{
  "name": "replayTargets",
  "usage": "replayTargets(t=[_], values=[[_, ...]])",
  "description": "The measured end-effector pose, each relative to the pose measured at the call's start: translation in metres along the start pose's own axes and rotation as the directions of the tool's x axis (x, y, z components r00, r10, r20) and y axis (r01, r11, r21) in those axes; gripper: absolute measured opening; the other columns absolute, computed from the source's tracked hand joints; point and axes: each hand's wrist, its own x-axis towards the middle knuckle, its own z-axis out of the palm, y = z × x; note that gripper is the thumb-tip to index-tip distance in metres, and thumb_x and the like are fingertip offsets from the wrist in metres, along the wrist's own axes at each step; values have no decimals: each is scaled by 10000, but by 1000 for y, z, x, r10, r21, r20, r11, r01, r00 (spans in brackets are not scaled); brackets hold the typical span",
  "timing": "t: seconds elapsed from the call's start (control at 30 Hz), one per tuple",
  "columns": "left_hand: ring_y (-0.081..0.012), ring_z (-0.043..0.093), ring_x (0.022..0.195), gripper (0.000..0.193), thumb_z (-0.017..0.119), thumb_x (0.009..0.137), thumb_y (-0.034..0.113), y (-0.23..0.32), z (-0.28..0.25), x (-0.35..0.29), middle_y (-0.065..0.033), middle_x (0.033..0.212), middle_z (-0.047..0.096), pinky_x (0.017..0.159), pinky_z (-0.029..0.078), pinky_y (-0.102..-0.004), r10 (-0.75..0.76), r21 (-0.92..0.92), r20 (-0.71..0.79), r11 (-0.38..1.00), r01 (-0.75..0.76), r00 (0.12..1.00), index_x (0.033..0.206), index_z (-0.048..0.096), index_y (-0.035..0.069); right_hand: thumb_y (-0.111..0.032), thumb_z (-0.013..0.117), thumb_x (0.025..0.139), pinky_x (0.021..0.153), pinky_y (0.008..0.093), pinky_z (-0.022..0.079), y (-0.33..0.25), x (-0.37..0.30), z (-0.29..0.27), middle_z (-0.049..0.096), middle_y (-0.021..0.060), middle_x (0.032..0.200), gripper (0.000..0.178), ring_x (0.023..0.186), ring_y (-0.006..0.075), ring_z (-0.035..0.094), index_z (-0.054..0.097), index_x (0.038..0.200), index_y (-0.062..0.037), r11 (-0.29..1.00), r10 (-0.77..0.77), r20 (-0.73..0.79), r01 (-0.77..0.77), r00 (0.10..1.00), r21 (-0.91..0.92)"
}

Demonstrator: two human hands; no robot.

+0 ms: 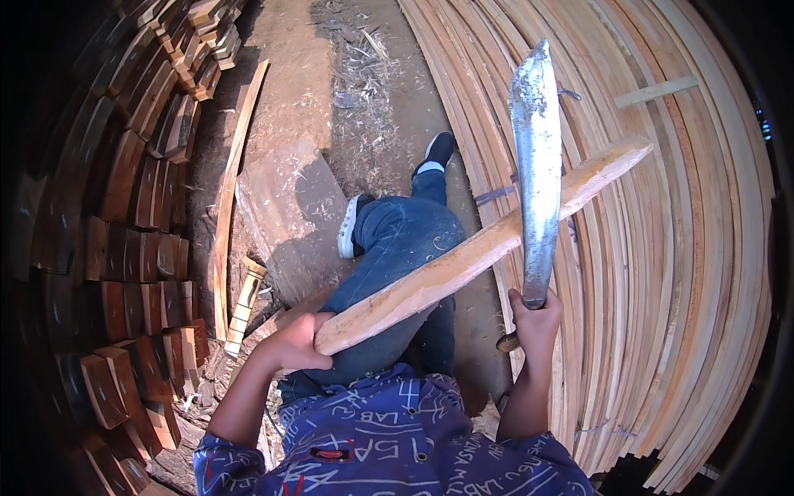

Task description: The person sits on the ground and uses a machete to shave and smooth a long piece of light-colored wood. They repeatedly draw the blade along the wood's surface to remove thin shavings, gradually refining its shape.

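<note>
My left hand is closed round the near end of a pale, roughly hewn piece of wood. The wood slants up to the right across my lap, and its far end lies over the stacked planks. In my right hand is a machete, its broad grey blade pointing up and away from me. The blade passes in front of the wood near its far part; I cannot tell whether they touch. A bit of the machete's dark handle shows below my right fist.
Long planks are stacked along my right. Cut timber is piled on my left. On the ground lie a flat board, a long strip of wood, a short notched piece and shavings. My jeans-clad legs stretch ahead.
</note>
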Motion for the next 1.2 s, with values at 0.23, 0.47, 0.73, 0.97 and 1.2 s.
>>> replayTargets(t=[0.23, 0.47, 0.73, 0.97, 1.2], values=[[-214, 652, 900, 551, 761, 613, 153, 11, -8, 6, -140, 967, 690, 818, 506, -331, 0, 140, 35, 990, -5, 999, 1110, 609, -29, -29, 722, 821, 501, 276, 420, 5, -5, 8, 580, 21, 619, 151, 542, 72, 537, 589, 760, 12, 1000, -13, -11, 13, 1000, 16], [-218, 651, 908, 565, 761, 610, 145, 0, -3, 0, -135, 970, 690, 825, 507, -331, 41, 9, -11, 999, -41, 999, 1128, 612, -26, -39, 747, 818, 481, 264, 404, 6, 4, -7, 580, 20, 607, 183, 517, 71, 524, 586, 739, -2, 1000, 0, 2, 0, 1000, 27], [-220, 649, 887, 558, 754, 610, 147, 4, -6, 5, -146, 949, 684, 807, 506, -331, 64, 32, 30, 997, -65, 998, 1118, 611, -31, -47, 731, 827, 526, 270, 419, 15, -18, 7, 605, 30, 653, 113, 582, 69, 539, 643, 837, 24, 994, -81, 75, 86, 994, -68], [-201, 634, 889, 616, 769, 562, 136, -1, -5, 2, -135, 959, 675, 810, 493, -323, 6, 69, 15, 998, -7, 1000, 1138, 616, -19, -58, 761, 821, 527, 267, 416, 7, 6, -15, 569, 12, 622, 189, 578, 63, 527, 595, 755, 7, 999, 45, -17, -45, 999, 15], [-218, 648, 869, 552, 749, 601, 143, 5, -6, 5, -149, 931, 680, 790, 506, -329, 34, 113, 17, 993, -36, 999, 1109, 611, -26, -47, 765, 801, 580, 272, 438, 8, -24, 17, 615, 24, 673, 164, 615, 78, 541, 613, 789, 12, 990, -139, 157, 143, 978, -17]])
